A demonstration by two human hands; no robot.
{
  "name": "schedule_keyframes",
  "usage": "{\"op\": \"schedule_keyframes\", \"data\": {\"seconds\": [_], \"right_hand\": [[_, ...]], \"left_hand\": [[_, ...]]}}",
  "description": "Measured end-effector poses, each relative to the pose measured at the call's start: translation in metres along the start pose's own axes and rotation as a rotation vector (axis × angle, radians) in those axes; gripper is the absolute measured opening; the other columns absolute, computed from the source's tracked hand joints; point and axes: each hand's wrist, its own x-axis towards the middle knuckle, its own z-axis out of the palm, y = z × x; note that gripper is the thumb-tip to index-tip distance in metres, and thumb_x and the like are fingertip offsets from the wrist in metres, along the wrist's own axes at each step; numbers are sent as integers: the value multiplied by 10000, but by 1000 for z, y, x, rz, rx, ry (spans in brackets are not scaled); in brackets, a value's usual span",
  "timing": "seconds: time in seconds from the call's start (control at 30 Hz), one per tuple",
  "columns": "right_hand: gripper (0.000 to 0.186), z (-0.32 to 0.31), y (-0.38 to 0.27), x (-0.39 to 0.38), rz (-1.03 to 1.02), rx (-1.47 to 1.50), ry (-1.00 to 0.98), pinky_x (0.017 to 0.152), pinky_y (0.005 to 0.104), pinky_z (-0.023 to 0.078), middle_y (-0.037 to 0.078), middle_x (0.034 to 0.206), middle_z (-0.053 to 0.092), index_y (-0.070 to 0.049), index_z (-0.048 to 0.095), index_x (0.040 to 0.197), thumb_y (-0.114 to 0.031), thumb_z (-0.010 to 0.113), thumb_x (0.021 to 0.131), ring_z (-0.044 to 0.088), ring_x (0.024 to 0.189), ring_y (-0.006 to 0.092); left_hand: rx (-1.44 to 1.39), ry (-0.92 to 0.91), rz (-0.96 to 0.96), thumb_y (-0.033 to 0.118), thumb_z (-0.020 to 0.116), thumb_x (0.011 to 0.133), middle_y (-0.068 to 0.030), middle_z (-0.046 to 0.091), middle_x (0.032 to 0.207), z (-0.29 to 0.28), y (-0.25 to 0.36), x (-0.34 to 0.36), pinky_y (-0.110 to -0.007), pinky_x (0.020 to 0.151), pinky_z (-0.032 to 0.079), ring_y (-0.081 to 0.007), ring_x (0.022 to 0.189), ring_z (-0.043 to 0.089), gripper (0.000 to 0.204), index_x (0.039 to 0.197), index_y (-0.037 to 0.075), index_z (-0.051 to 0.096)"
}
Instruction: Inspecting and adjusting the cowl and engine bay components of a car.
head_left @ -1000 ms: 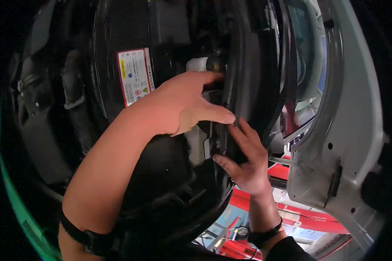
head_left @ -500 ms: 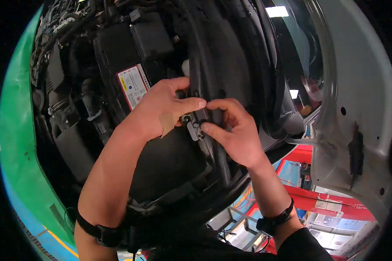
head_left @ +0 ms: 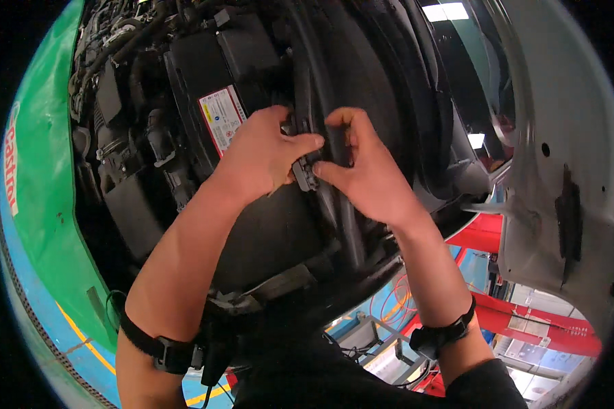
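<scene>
A dark grey electrical connector (head_left: 305, 176) sits beside the black rubber strip along the engine bay's edge. My left hand (head_left: 265, 151) comes in from the left. Its thumb lies across the upper end of the connector, and its fingers curl down beneath, mostly hidden. On the other side, the thumb of my right hand (head_left: 370, 170) touches the connector's right side. The right index finger is bent and stands well apart from that thumb, over the rubber strip (head_left: 348, 232). The remaining right fingers are largely out of sight.
A black battery cover with a white, red-edged label (head_left: 220, 117) lies left of my hands. Hoses and dark engine parts (head_left: 160, 140) fill the far left. A green cover (head_left: 61, 225) drapes the vehicle's left edge. An open grey panel (head_left: 549, 136) stands at right, near red equipment (head_left: 525, 320).
The view has shifted, so the engine bay appears further right. My right index finger has lifted away from the left thumb tip, widening the gap between them. The right thumb still touches the connector.
</scene>
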Motion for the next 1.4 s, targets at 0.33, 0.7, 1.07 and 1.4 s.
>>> {"op": "schedule_keyframes", "data": {"seconds": [0.33, 0.7, 1.07, 1.4], "right_hand": [[572, -1, 21, 4, 98, 179, -16, 807, 376, 516, 191, 980, 667, 36, 572, 1183, -211, 851, 749, 652, 894, 257], [374, -17, 6, 13, 111, -57, -155, 678, 355, 485, 134, 778, 631, 27, 638, 895, -255, 838, 753, 594, 732, 183], [409, -14, 13, 5, 181, -143, -128, 622, 357, 459, 99, 741, 599, 26, 622, 863, -323, 823, 795, 545, 684, 158], [370, -13, 19, 7, 156, 95, -207, 737, 329, 500, 94, 870, 691, 32, 674, 1022, -244, 819, 822, 630, 803, 165]], "left_hand": [[-91, -1, -72, 309, 757, 894, -127, 690, 734, 11, 4, -14, -313, 547, 560, -210, 592, 686, 392, 966, -66, 669], [-89, -83, -159, 304, 720, 920, -159, 704, 794, 9, -4, -1, -322, 498, 570, -233, 583, 708, 350, 981, -35, 660], [-129, -48, -174, 322, 805, 866, -141, 680, 849, 11, -2, 0, -340, 451, 560, -262, 528, 668, 426, 1027, -14, 597], [-169, -161, -163, 396, 725, 933, -204, 692, 989, 2, 3, -13, -343, 617, 617, -278, 702, 731, 558, 1203, -70, 580]]}}
